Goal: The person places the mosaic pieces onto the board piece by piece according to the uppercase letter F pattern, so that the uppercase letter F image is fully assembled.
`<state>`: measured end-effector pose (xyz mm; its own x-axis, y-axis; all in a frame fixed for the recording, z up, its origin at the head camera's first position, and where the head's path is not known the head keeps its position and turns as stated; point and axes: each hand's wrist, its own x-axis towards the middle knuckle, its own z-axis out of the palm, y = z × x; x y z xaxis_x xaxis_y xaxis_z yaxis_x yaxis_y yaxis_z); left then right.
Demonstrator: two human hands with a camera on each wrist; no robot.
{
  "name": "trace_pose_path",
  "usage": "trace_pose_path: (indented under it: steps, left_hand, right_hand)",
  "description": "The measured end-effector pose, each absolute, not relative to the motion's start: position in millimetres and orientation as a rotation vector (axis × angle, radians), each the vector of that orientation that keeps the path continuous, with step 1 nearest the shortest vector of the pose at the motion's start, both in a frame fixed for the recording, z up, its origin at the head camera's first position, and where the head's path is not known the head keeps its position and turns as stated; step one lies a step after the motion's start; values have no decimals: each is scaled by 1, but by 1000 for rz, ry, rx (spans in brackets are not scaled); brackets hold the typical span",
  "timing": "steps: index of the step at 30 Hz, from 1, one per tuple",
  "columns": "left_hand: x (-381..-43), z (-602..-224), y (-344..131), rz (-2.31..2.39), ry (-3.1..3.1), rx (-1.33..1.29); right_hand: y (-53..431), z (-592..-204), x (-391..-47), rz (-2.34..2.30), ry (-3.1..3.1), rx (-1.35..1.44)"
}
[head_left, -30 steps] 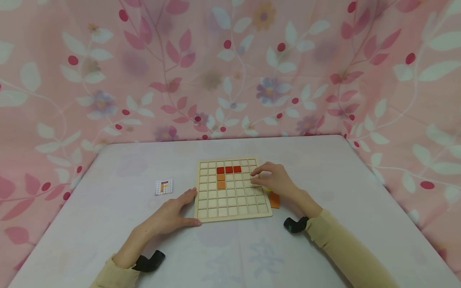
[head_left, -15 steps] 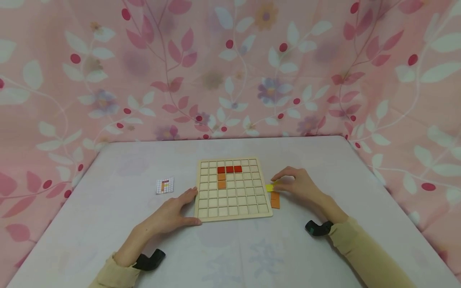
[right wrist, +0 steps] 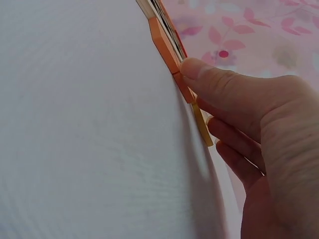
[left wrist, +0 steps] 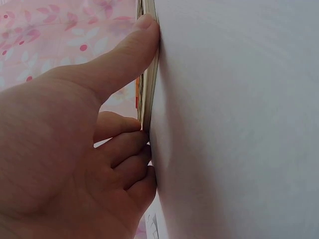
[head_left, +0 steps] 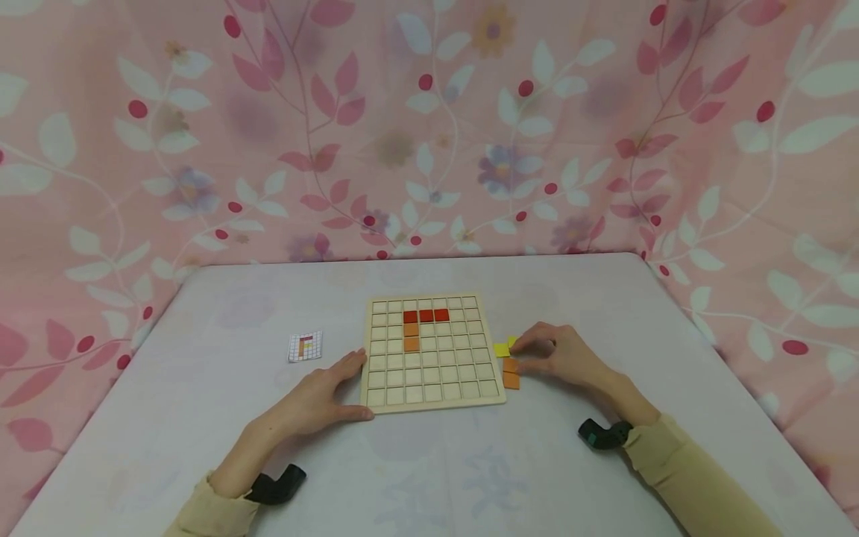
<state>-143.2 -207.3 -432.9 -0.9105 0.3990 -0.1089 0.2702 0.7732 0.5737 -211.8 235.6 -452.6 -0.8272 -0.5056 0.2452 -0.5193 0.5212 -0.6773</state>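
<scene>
A pink cloth (head_left: 376, 134) printed with leaves, berries and flowers rises behind the worktop (head_left: 228, 321), whose white surface carries faint patterning. Near its middle lies a pale gridded board (head_left: 451, 379), touched at its left edge by the person's left grip (head_left: 312, 403), thumb and fingers spread, clenched on nothing. The right grip (head_left: 569, 359) is beside the board's opposite edge; I cannot tell whether it pinches anything. A small grid-printed card (head_left: 305, 347) lies left of the board, apart from it. At the right forefinger's tip are two yellow tiles (head_left: 501, 350); by the thumb tip, two loose orange tiles (head_left: 511, 381). On the board, three red tiles (head_left: 426, 316) form a row, with two placed orange tiles (head_left: 411, 344) running down from the leftmost.
</scene>
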Motion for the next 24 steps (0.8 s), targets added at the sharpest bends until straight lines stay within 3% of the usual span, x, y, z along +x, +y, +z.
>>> trace_pose_path:
  steps: [24]
  left_hand:
    - [-142, -430, -207, 836, 2737, 517]
  right_hand:
    - [235, -461, -222, 1161, -2561, 966]
